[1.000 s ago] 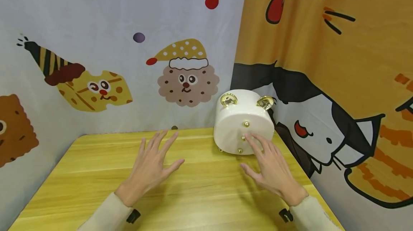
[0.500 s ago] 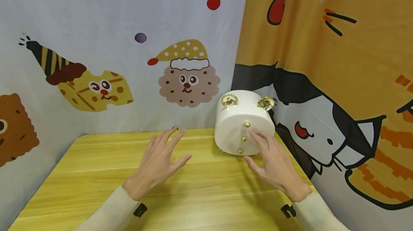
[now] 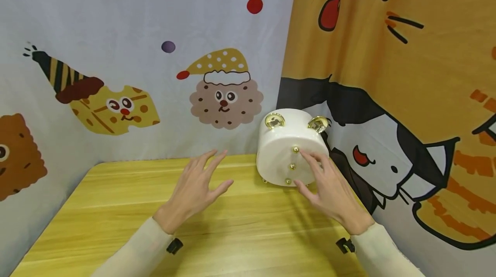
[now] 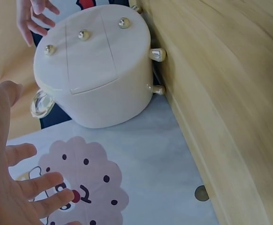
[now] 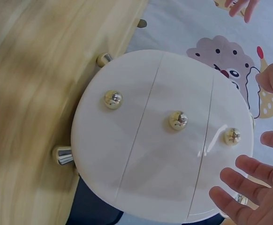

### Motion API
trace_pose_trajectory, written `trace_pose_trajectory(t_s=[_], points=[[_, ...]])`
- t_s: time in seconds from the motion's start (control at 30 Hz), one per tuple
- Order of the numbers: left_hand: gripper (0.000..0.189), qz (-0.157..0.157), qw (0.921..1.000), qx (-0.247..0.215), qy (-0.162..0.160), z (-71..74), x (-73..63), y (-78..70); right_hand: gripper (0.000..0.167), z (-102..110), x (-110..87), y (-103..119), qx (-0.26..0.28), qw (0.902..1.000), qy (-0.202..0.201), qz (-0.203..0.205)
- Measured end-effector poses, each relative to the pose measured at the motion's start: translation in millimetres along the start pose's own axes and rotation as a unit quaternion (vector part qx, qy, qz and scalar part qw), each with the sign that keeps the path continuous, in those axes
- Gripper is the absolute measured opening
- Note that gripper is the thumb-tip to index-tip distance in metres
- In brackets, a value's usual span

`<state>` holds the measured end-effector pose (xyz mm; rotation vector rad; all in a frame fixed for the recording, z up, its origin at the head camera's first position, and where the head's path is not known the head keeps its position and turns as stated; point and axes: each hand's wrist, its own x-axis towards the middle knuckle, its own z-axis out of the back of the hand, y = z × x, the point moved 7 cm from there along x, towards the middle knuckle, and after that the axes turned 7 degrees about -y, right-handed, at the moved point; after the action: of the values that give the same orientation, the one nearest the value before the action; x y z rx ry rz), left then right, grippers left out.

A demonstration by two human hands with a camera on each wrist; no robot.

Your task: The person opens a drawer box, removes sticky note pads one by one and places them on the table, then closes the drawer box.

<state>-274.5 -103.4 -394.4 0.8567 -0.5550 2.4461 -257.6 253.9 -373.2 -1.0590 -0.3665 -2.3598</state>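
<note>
A glossy white rounded box (image 3: 274,161) with gold ears, short gold feet and three drawer fronts stands upright at the table's back right. Each front bears a round gold knob (image 5: 178,120). My right hand (image 3: 336,193) is in front of the box's right side, fingers spread and bent a little. In the right wrist view its fingertips overlap the box's edge near the upper knob (image 5: 232,136). Left of the box, my left hand (image 3: 190,191) hovers over the table, fingers apart and nothing in them. The left wrist view has the box (image 4: 103,93) beyond this hand's thumb.
The wood-grain table (image 3: 116,208) ends at a pale printed curtain (image 3: 128,19) behind. An orange curtain (image 3: 434,53) with cat pictures hangs along the right side, close to the box. Each wrist wears a small black clip (image 3: 175,246).
My left hand has moved right and slightly forward, nearer the box. The right hand has risen a little along the box's front. The box stays where it was.
</note>
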Motion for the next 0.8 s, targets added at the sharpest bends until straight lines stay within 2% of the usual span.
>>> trace_pose_trajectory(t_s=[0.17,0.5,0.8], points=[[0.082,0.002,1.0,-0.009,-0.001,-4.8,6.2,-3.6,0.082,0.0,4.7,1.8,0.002,1.0,-0.001,0.0],[0.077,-0.011,0.9986,-0.044,-0.028,-14.6,22.6,-17.8,0.078,-1.7,11.9,-0.7,0.011,0.9999,-0.01,-0.007],[0.073,0.011,0.9973,-0.072,-0.012,-26.1,38.0,-26.4,0.073,1.1,15.8,-2.2,0.012,0.9996,-0.015,-0.021]])
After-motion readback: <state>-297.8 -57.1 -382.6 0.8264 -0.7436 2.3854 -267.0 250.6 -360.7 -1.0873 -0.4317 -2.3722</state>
